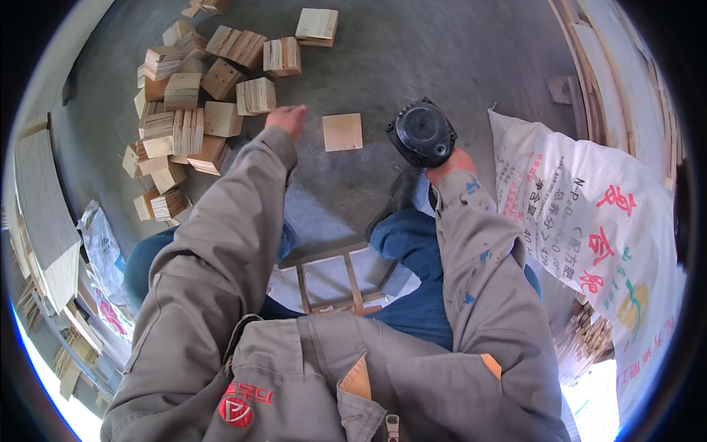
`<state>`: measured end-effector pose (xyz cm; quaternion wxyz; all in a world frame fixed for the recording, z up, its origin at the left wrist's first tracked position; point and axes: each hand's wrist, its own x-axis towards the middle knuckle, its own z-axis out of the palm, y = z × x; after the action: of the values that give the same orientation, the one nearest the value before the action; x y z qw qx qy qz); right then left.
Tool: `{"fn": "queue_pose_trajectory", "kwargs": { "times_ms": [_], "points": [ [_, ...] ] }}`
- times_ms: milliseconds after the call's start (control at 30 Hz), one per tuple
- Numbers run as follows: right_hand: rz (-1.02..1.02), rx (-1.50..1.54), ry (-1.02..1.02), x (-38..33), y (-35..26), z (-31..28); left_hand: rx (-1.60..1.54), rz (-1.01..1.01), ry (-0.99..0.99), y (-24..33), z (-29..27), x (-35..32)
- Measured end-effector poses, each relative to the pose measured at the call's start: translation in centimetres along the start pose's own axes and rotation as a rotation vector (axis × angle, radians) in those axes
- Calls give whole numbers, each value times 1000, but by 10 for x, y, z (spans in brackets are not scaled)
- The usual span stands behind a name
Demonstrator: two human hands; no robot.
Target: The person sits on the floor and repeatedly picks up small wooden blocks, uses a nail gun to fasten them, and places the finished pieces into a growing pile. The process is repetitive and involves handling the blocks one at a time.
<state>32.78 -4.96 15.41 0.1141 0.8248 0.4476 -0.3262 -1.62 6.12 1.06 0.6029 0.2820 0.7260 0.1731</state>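
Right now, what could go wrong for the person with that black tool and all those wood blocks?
1. The right hand holds a heavy-looking black power tool close to the single flat wood square, and the left hand reaches near that square. The fingers could get hurt if the tool came down while they are so close.
2. The pile of wood blocks is loosely heaped beside the left hand; a bump might topple some.

Grey work jacket (324, 368) (blue paint flecks, red chest emblem), blue trousers (412, 243).
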Motion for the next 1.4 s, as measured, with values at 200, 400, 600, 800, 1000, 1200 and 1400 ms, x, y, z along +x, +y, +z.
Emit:
{"fn": "queue_pose_trajectory", "kwargs": {
  "times_ms": [200, 400, 600, 800, 1000, 1200, 1400],
  "points": [
    [-50, -93, -87, 11, 6, 7, -158, 211, -80, 106, -39, -83],
    [2, -134, -102, 7, -8, 4, -53, 512, -186, 184, -82, -233],
    [-21, -169, -28, -10, -17, -3, 53, 818, -252, 160, -132, -300],
    [-46, -175, 69, 4, 3, 22, 677, 1146, 113, 164, -119, -293],
    [-81, -195, 66, -8, -7, 29, 781, 1089, 200, 177, -126, -284],
    [-137, -234, 21, 8, 24, 21, 865, 980, 177, 186, -135, -286],
    [-686, 74, 32, -9, 12, 2, 886, 906, 194, 188, -143, -291]
  ]
}}
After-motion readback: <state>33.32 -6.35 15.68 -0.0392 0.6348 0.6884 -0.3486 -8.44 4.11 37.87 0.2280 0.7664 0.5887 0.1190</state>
